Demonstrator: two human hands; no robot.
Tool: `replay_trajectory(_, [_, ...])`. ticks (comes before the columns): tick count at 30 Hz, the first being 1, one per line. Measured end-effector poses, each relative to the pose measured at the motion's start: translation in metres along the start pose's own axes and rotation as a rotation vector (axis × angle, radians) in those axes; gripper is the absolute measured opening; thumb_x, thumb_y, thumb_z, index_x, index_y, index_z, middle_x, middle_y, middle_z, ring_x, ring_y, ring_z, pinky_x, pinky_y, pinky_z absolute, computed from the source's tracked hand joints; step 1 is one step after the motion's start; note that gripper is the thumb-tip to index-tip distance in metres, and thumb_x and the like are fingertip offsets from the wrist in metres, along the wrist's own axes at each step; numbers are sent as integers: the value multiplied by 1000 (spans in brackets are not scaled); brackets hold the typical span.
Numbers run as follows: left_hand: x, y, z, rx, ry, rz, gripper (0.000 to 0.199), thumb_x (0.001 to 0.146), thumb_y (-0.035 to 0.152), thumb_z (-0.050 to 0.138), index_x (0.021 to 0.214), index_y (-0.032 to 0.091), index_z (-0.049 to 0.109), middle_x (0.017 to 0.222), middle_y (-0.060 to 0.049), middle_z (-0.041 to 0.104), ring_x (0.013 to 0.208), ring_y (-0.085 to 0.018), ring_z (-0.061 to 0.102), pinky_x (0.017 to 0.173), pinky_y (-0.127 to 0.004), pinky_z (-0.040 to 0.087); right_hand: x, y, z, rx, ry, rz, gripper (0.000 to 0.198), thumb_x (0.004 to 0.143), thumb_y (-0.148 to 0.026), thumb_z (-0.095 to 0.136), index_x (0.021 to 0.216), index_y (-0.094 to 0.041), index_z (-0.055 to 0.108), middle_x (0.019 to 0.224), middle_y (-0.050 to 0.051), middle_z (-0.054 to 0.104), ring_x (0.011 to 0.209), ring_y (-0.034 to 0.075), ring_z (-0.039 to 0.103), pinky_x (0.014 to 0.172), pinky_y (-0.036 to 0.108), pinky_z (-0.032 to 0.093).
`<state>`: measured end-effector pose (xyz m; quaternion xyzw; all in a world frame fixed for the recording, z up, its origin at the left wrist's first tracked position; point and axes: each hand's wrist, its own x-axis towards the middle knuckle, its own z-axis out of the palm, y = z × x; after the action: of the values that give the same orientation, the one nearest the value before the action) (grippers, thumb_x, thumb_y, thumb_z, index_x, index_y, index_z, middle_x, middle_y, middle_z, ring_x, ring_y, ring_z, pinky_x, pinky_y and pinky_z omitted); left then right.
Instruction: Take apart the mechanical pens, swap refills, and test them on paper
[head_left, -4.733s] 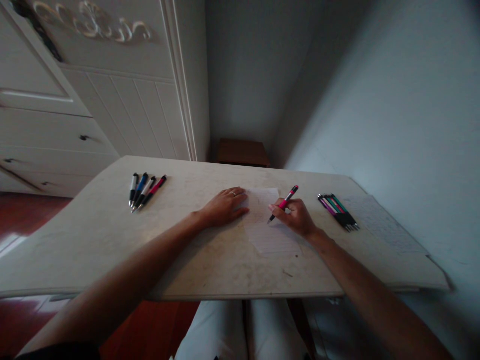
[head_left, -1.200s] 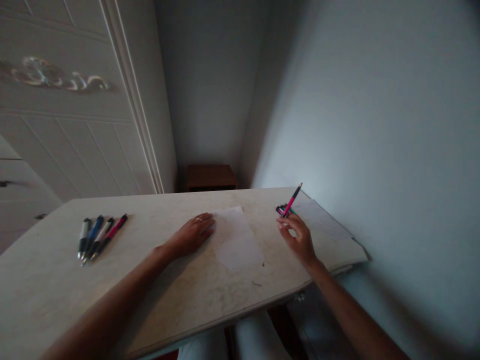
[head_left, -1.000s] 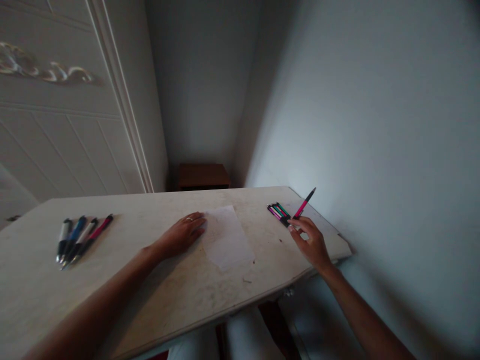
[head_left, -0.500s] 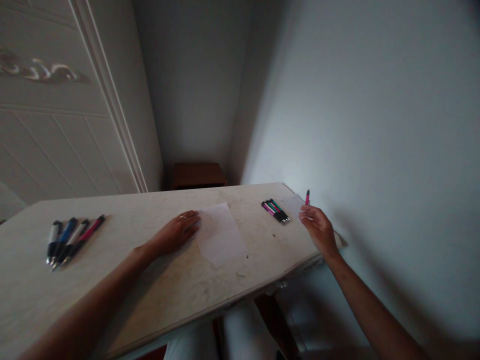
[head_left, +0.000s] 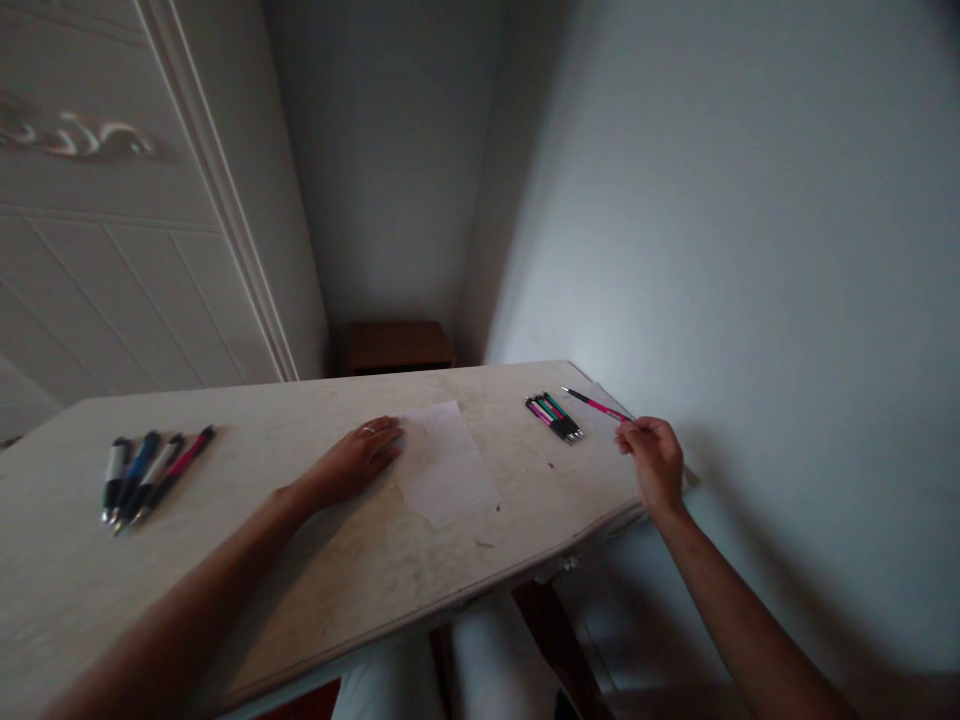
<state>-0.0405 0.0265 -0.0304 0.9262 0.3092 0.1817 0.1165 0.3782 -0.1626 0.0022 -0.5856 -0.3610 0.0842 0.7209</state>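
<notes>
My left hand (head_left: 365,460) lies flat, its fingertips resting on the left edge of a white sheet of paper (head_left: 450,470). A ring shows on one finger. At the table's right end my right hand (head_left: 654,458) pinches a pink and black pen (head_left: 598,404) by its rear end, the silver tip pointing left and away from me. Just left of that pen, several slim pens (head_left: 553,418) in purple, green, red and black lie side by side. Under the held pen a second pale sheet (head_left: 600,440) is partly visible.
Several thicker pens (head_left: 154,478), white, blue and pink with black grips, lie at the left of the white table (head_left: 315,580). Small dark specks dot the tabletop. A wall (head_left: 750,250) rises along the right end; a brown wooden piece of furniture (head_left: 401,345) stands beyond.
My right hand has turned and shifted slightly right, swinging the pen from upright to nearly flat with its tip to the left. My left hand has stayed on the paper.
</notes>
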Motion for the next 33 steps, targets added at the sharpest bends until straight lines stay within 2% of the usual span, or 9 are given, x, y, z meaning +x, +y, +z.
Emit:
replay_trajectory(2, [0, 0, 0, -11, 8, 3, 59, 96, 56, 29, 124, 17, 64, 140, -12, 55, 128, -28, 52, 110, -45, 41, 8, -5, -4, -34, 49, -53, 33, 72, -43, 75, 81, -20, 54, 62, -5, 58, 52, 10, 49, 50, 22, 39])
replay_trajectory(6, [0, -1, 1, -14, 12, 1, 60, 96, 56, 29, 124, 17, 64, 140, -12, 55, 128, -28, 53, 110, -45, 41, 29, -24, -12, -219, 25, -119, 38, 80, -52, 66, 69, -21, 48, 51, -8, 41, 46, 10, 36, 46, 23, 30])
replay_trajectory(11, [0, -4, 3, -1, 6, 0, 61, 96, 57, 28, 125, 16, 63, 140, -12, 55, 129, -27, 51, 111, -44, 40, 69, -44, -6, -701, -136, -335, 55, 87, -58, 51, 52, -22, 30, 49, -6, 27, 49, 10, 31, 50, 27, 26])
replay_trajectory(13, [0, -4, 3, -4, 8, -2, 62, 96, 58, 28, 126, 16, 63, 140, -12, 55, 129, -27, 51, 111, -43, 40, 88, -45, 4, -907, -302, -383, 58, 90, -61, 43, 50, -21, 31, 47, -4, 29, 48, 11, 33, 51, 28, 25])
replay_trajectory(16, [-1, -4, 2, -1, 4, -11, 63, 95, 59, 29, 127, 16, 63, 141, -12, 55, 129, -27, 51, 111, -42, 40, 114, -40, 28, -1273, -697, -321, 62, 91, -66, 35, 52, -20, 51, 51, 1, 51, 54, 15, 50, 52, 27, 27])
replay_trajectory(18, [-1, -3, 1, 2, -1, -18, 63, 95, 59, 29, 127, 16, 63, 141, -12, 54, 129, -27, 51, 111, -43, 40, 127, -33, 47, -1441, -910, -318, 62, 91, -67, 33, 65, -21, 66, 66, 5, 66, 66, 21, 61, 55, 27, 32])
replay_trajectory(22, [-1, -5, 1, -1, -9, -15, 63, 95, 59, 30, 127, 16, 62, 141, -12, 54, 131, -27, 50, 112, -43, 38, 141, -11, 84, -1562, -1071, -322, 65, 93, -66, 27, 91, -23, 75, 98, 11, 75, 91, 28, 68, 69, 31, 44])
replay_trajectory(25, [-1, -6, 2, -4, -9, -12, 63, 95, 59, 30, 128, 15, 62, 142, -12, 53, 132, -27, 49, 113, -43, 37, 145, 4, 102, -1586, -1125, -309, 67, 94, -65, 25, 98, -20, 75, 111, 15, 72, 103, 31, 67, 78, 35, 46])
replay_trajectory(33, [-1, -6, 1, -19, 21, -5, 60, 95, 58, 33, 126, 18, 63, 140, -11, 56, 129, -27, 52, 111, -42, 41, 138, 24, 118, -1473, -1142, -270, 55, 97, -58, 32, 93, -19, 71, 103, 13, 73, 99, 26, 67, 79, 30, 44])
